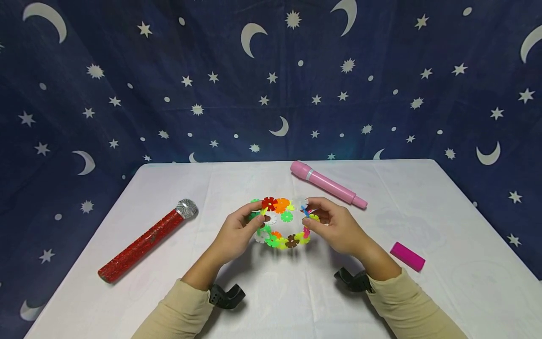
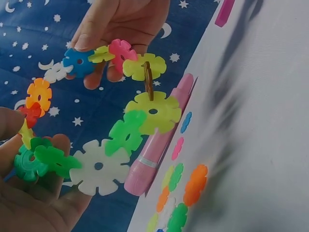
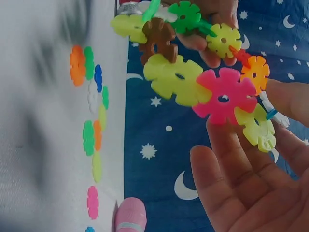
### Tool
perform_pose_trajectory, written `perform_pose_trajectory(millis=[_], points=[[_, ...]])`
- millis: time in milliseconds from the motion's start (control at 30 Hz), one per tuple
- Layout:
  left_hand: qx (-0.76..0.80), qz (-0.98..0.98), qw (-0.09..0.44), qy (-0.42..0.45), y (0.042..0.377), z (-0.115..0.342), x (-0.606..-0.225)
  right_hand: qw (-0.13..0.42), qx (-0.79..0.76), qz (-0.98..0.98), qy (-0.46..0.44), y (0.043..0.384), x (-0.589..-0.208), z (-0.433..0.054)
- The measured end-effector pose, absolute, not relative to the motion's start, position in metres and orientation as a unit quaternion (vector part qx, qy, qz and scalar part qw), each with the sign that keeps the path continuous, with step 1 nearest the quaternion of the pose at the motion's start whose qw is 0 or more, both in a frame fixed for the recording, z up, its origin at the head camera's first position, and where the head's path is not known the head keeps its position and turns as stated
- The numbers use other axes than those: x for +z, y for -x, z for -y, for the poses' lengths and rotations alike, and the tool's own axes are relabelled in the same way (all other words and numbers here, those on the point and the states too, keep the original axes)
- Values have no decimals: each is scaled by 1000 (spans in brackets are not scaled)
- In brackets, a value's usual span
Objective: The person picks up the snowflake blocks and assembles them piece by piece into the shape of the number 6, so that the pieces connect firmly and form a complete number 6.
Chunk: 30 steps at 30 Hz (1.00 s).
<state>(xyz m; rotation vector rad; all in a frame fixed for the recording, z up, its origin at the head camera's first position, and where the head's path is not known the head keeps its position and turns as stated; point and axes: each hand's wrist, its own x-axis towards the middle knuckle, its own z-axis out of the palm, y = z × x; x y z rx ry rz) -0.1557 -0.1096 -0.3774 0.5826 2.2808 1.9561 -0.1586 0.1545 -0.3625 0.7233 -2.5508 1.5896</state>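
Both hands hold up a closed ring of interlocking flower-shaped plastic discs (image 1: pixel 269 203), a little above the white table. On its left side, my left hand (image 1: pixel 235 233) pinches the ring near the red, yellow and green discs. My right hand (image 1: pixel 338 228) grips the other side by the blue disc (image 2: pixel 78 63), between thumb and fingers. A pink disc (image 3: pixel 212 87), yellow discs and a brown disc (image 3: pixel 158 41) follow along the near stretch. Loose flower discs (image 2: pixel 195 185) in several colours lie on the table beyond and beneath the ring, partly hidden by it in the head view.
A red microphone (image 1: pixel 144 247) with a silver head lies at the left. At the back lies a pink microphone (image 1: pixel 326 183), and a magenta block (image 1: pixel 407 256) sits right of the right wrist. A dark blue star-and-moon cloth (image 1: pixel 228 108) hangs behind the table.
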Motion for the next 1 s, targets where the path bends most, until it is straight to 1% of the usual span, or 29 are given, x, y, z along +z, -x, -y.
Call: perform_pose_trajectory(millis=[267,567,800,1000], points=[[616,-760,44,-205,154,110,-378,35,503,829,-242,156,-361,-152],[608,-761,38,-225,154,108,-378,26,530,812,-241,155,-363,-150],[582,-782,45,-218,152,108,-376,18,559,791,-246,156,-365,-147],[572,-792,48,-208,152,108,-375,0,573,784,-238,155,-366,-146]])
